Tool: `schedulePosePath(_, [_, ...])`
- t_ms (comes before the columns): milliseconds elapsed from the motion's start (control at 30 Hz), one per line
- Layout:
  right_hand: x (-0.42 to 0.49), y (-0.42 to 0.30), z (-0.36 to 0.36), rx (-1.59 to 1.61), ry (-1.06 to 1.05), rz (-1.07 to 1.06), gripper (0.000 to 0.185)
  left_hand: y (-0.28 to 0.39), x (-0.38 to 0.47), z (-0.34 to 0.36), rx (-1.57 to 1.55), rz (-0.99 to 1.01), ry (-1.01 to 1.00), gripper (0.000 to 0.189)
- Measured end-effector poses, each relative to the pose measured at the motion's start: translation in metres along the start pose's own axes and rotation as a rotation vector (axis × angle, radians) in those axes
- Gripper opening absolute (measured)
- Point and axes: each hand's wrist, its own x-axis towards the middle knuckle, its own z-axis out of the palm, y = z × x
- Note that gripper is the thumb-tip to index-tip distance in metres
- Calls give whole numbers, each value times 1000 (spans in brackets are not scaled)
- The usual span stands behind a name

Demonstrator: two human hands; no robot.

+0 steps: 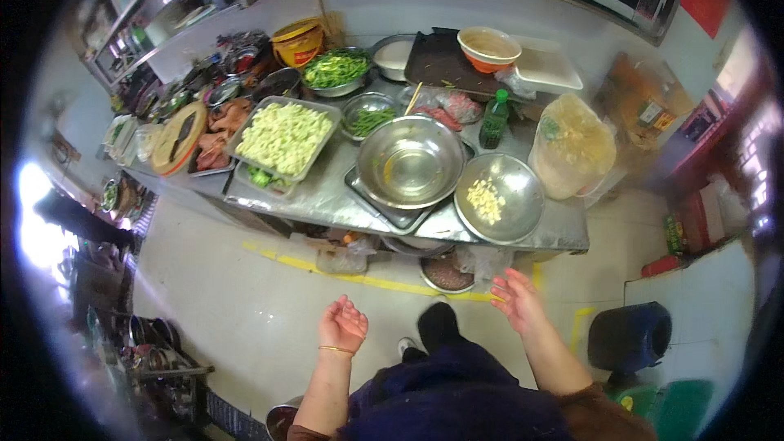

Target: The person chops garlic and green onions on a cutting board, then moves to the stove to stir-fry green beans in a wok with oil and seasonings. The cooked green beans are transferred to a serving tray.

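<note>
My left hand (344, 324) hangs palm up over the tiled floor, its fingers loosely curled around nothing. On its wrist is a thin bracelet (336, 350). Farther right my right hand (518, 301) is raised with fingers apart, also holding nothing, just short of the steel worktable (318, 205). The nearest vessel to it on the table is a steel bowl (520, 208) with peeled garlic cloves (486, 201). Left of that, a wide steel basin (411, 162) rests on a flat dark appliance (392, 215) and holds only a little residue.
A plastic tub of chopped pale vegetable (285, 138), a cutting board (179, 146) with a cleaver (182, 135), raw meat (214, 150), chopped greens (337, 68) and a green bottle (493, 119) crowd the table. Below stands a bowl of reddish grains (449, 274). A dark blue container (629, 337) stands right.
</note>
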Motion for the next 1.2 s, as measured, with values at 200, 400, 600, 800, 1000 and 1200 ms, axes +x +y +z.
schedulePosePath(200, [124, -8, -5, -44, 209, 42, 41, 13, 49, 54, 17, -9, -58, 17])
schedulePosePath(400, [160, -6, -31, -77, 311, 151, 32, 27, 102, 77, 100, -27, 137, 25])
schedulePosePath(600, [75, -48, -32, -109, 381, 95, 28, 28, 149, 117, 272, 16, 325, 27])
schedulePosePath(800, [42, -83, 16, -191, 367, -58, 31, 40, 214, 127, 331, -105, 270, 10])
schedulePosePath(1000, [92, -94, 116, -135, 302, -45, 23, 49, 229, 136, 460, -263, 310, 6])
schedulePosePath(1200, [236, -151, 266, 73, 33, 13, 30, 71, 229, 123, 442, -390, 195, 6])
